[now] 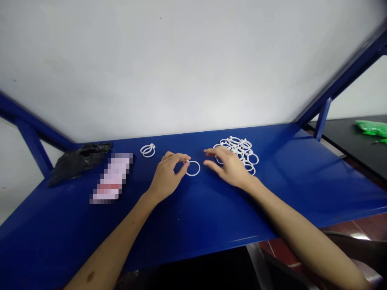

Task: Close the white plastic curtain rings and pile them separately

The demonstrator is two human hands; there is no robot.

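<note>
My left hand [168, 174] pinches the left edge of a single white plastic ring [193, 168] that lies on the blue table [193, 209]. To its right, my right hand [227, 165] hovers with fingers stretched out, holding nothing. Just behind that hand lies a pile of several white rings [240, 152], partly covered by its fingers. A small stacked set of white rings [148, 150] sits apart at the back left.
A crumpled black plastic bag [79, 159] and a blurred pink-white packet [112, 178] lie at the left. A white wall rises behind the table. Blue frame struts [322, 119] stand at both sides. A black table with green material [373, 128] is at far right.
</note>
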